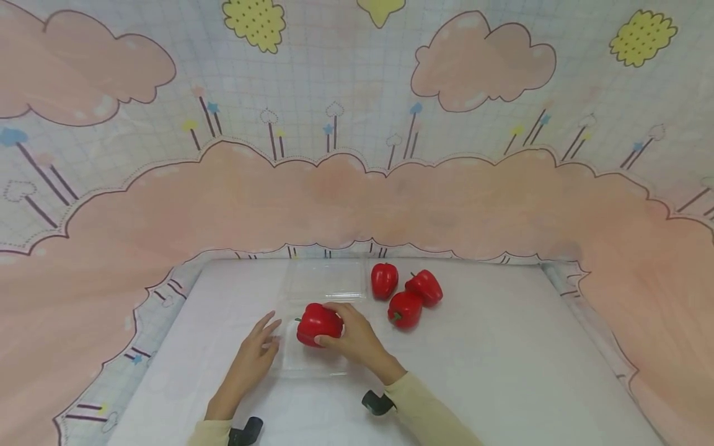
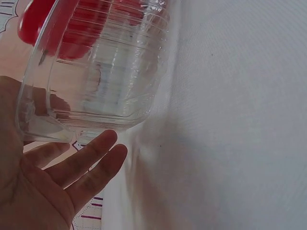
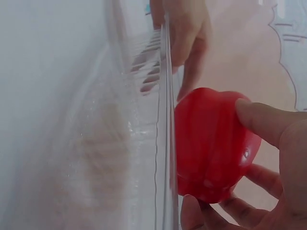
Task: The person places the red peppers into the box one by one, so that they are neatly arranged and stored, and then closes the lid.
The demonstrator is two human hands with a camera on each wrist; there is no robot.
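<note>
My right hand (image 1: 359,339) grips a red bell pepper (image 1: 318,325) by its right side, thumb and fingers on opposite faces. Its green stem points left. The pepper is above a clear plastic clamshell container (image 2: 105,96); in the right wrist view it shows at the rim (image 3: 165,120). Behind, the transparent lid (image 1: 326,279) lies folded back. My left hand (image 1: 253,358), fingers spread and holding nothing, is beside the container's left wall; whether its fingertips touch the plastic I cannot tell.
Three more red bell peppers are grouped right of the lid: one upright (image 1: 384,280), one tilted (image 1: 425,288), one in front (image 1: 405,310). A white cloth (image 1: 502,347) covers the table, and a patterned curtain (image 1: 446,204) hangs behind its far edge.
</note>
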